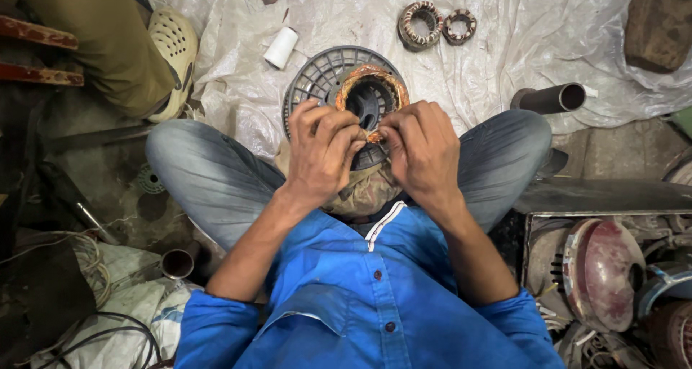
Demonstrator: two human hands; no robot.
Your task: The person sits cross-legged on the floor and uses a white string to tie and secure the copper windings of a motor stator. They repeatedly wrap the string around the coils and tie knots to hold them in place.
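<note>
Copper windings ring the motor stator [370,88] that I see resting on a grey plastic spool [317,77], which lies on the white plastic sheet [504,45] at its near edge, just ahead of the crossed legs. My left hand [323,153] is curled, fingers bunched and pinching at the stator's near rim; my right hand [422,149] mirrors it, fingers bent and closed on the same stretch of winding, the two hands almost touching. Toward the sheet's far edge lie two smaller wound stators [435,23], side by side, and a white roll [280,47] sits left of the spool. A metal pipe [551,98] lies at the sheet's right edge. Another person's leg and pale shoe [173,48] rest at the far left corner.
</note>
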